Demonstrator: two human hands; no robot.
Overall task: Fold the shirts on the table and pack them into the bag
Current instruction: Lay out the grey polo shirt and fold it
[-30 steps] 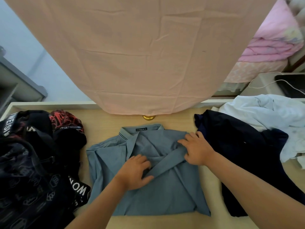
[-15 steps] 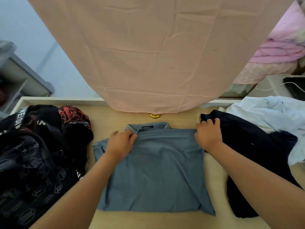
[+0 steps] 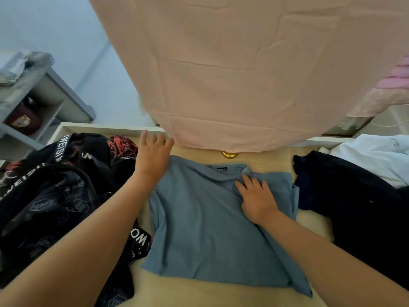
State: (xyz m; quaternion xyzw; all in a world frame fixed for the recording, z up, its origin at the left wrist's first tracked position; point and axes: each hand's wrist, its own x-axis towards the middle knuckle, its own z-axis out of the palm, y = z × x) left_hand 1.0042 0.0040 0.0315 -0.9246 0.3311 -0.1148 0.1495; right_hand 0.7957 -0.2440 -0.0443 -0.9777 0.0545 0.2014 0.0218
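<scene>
1. Folded blue polo shirt lies mid-frame on the counter, black bag at its left.
2. There's the right grip, fingers flat, pressing it.
3. And the left grip, fingers spread, over its upper-left corner.

Middle of table: folded polo shirt, collar toward the far edge.
Left edge: backpack, touching the polo shirt's left side.
Right edge: unfolded shirt just beside the polo shirt; crumpled shirt behind it, at the far right corner.
Far edge: hanging cloth over the middle; knob under its hem.
Left hand: at the polo shirt's far left corner, beside the backpack.
Right hand: flat on the polo shirt, beside the collar.
Beyond the far left corner: shelf unit.
</scene>
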